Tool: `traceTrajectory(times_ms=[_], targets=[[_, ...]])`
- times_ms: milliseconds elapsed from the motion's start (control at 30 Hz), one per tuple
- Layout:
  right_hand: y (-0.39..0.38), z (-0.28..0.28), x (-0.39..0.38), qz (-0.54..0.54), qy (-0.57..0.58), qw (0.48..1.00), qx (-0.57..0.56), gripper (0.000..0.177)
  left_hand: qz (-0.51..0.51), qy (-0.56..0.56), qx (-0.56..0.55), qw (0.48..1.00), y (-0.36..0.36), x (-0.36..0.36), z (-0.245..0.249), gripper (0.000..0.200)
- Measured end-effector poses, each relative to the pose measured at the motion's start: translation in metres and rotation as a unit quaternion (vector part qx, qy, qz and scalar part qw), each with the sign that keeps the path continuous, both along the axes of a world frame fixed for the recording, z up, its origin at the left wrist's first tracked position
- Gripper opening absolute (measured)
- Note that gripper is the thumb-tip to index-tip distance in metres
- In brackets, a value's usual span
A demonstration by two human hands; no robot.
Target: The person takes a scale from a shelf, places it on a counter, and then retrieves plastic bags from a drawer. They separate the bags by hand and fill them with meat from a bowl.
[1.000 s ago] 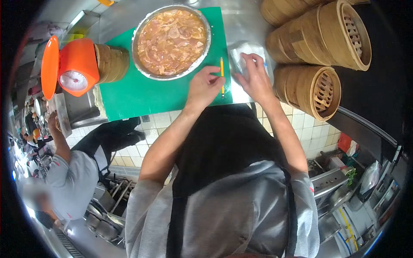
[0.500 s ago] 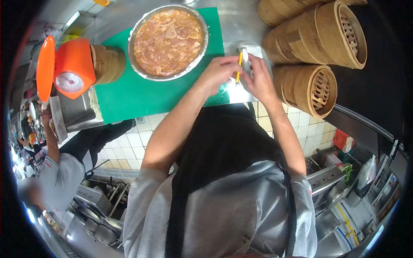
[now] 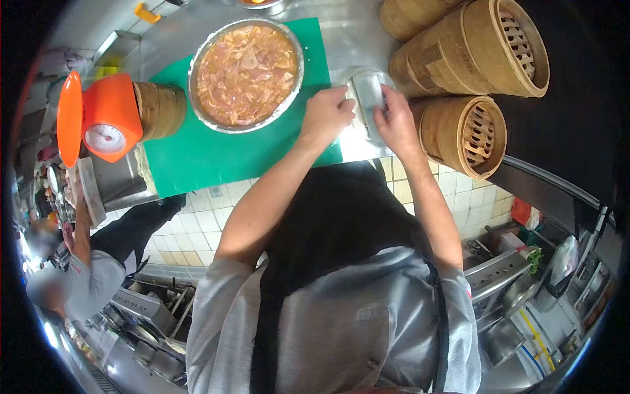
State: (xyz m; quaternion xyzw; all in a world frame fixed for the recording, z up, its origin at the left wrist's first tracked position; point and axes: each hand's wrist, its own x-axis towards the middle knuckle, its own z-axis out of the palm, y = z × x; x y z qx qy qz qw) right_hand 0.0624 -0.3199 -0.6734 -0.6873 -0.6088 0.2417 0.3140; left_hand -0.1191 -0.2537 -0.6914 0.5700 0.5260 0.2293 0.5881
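My right hand point(image 3: 397, 125) grips the right edge of a grey, shiny rectangular piece point(image 3: 369, 94), perhaps a lid or box. That piece lies on or in a clear, rounded-corner tray point(image 3: 357, 72) on the steel counter. Just left of it is my left hand point(image 3: 328, 117), with its fingers curled together near the tray's left edge. Whatever those fingers hold, if anything, is hidden. Beyond my left hand, a round metal bowl point(image 3: 190, 88) full of sliced raw meat in marinade point(image 3: 248, 73) stands on a green cutting board point(image 3: 216, 157).
Bamboo steamers point(image 3: 453, 56) lie on their sides at the right, with a smaller steamer stack point(image 3: 453, 134) below. An orange kitchen scale point(image 3: 115, 108) stands at the left beside another bamboo steamer point(image 3: 159, 109). A co-worker point(image 3: 98, 282) is at the far left.
The yellow, pencil-like stick at my left fingers is out of sight. My hands have moved apart, and the grey piece shows between them. The view has shifted slightly.
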Motion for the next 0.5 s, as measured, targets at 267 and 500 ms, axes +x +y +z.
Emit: traceTrajectory(times_ms=[267,500], targets=[[-0.035,0.011,-0.013,0.062,0.092,0.994,0.007,0.052,-0.033,0.055,-0.073,0.995,-0.021,0.003,-0.027,0.055],[-0.068,0.016,-0.008,0.015,0.137,0.990,0.017,0.037,-0.012,0.069,0.006,0.997,0.014,0.015,-0.015,0.046]])
